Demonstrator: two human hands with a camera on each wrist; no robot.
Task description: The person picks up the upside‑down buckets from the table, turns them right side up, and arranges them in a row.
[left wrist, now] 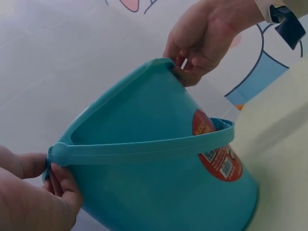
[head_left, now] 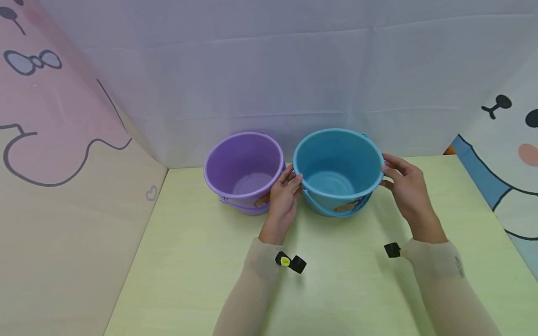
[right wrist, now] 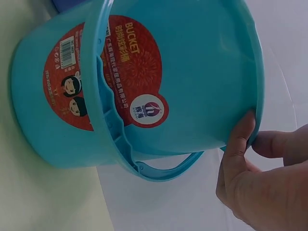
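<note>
A blue bucket stands upright on the table between my two hands. My left hand pinches its rim at the left side, by the handle joint, with thumb and fingers. On the opposite side, my right hand grips the rim between thumb and fingers. The bucket's handle hangs down across its front. A red label with "BUCKET" printed on it shows on the wall in the right wrist view. Close by my left hand is a purple bucket, upright, its handle hanging in front.
The pale green table runs up to a white cloth backdrop right behind both buckets. Cartoon-printed panels stand along the left and right sides of the table.
</note>
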